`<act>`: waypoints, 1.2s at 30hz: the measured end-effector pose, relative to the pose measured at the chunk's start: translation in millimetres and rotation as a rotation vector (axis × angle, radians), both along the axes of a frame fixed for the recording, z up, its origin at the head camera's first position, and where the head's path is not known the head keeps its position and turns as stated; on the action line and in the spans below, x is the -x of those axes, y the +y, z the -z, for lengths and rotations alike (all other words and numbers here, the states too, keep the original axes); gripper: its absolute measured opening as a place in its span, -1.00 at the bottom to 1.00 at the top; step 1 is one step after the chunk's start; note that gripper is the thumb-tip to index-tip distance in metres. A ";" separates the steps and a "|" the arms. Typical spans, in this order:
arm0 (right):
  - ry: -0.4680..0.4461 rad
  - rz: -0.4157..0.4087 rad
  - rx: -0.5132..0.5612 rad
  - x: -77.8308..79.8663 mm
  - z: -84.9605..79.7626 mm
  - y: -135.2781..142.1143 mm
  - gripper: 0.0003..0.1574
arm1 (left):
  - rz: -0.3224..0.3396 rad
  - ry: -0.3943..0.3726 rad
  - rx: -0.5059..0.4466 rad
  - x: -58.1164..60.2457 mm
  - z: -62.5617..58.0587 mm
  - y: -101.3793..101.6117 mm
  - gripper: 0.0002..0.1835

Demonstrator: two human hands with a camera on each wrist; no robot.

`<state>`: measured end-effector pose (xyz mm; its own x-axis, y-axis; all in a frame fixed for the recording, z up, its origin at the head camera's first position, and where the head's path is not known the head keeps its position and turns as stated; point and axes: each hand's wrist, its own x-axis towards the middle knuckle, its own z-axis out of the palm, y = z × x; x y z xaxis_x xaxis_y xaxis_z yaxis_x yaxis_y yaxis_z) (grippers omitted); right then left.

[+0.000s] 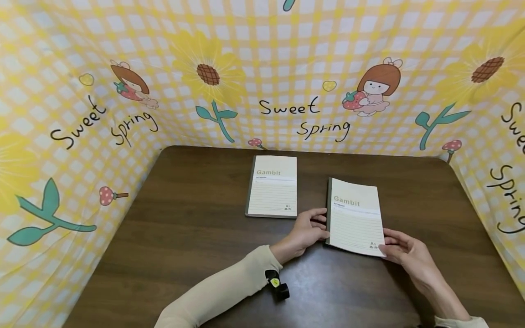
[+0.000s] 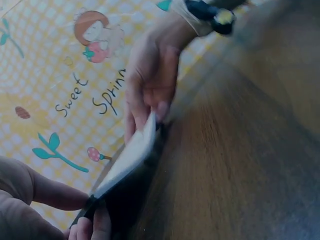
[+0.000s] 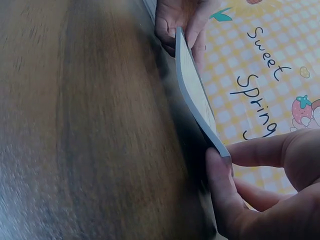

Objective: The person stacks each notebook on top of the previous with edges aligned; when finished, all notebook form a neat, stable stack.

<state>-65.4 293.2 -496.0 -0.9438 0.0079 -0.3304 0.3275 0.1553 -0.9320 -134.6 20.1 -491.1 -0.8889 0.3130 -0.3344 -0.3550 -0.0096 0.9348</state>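
A white-covered notebook [image 1: 356, 223] marked "Gambit", with a dark spine, is held between both hands at the right of the table. My left hand [image 1: 301, 233] pinches it at the spine side, and in the left wrist view the thumb [image 2: 60, 194] lies above the notebook with fingers curled beneath. At the lower right corner, my right hand [image 1: 412, 257] pinches the cover between thumb and fingers. Seen edge-on in the right wrist view, the notebook [image 3: 192, 85] bends slightly and is raised off the tabletop at the near corner. A second, matching notebook [image 1: 272, 196] lies flat to the left.
The dark wooden table [image 1: 184, 205] has rounded far corners. A yellow checked cloth [image 1: 246, 41] printed with flowers and "Sweet Spring" hangs around its back and sides. A black strap with a small device [image 1: 279, 284] sits on the left sleeve.
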 end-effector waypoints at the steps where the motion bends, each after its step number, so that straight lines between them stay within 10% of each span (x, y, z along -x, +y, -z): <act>1: 0.000 0.001 0.008 0.0 -0.7 0.1 -0.16 | 0.003 0.017 0.013 0.2 -0.1 -0.4 -0.25; 20: 0.110 -0.105 0.002 19.3 -21.3 -37.6 -0.21 | 0.090 0.196 0.149 10.4 -26.9 -55.7 -0.27; 36: 0.220 -0.224 -0.024 68.4 -22.6 -107.8 -0.32 | -0.097 0.248 0.178 29.1 -28.6 -123.6 -0.25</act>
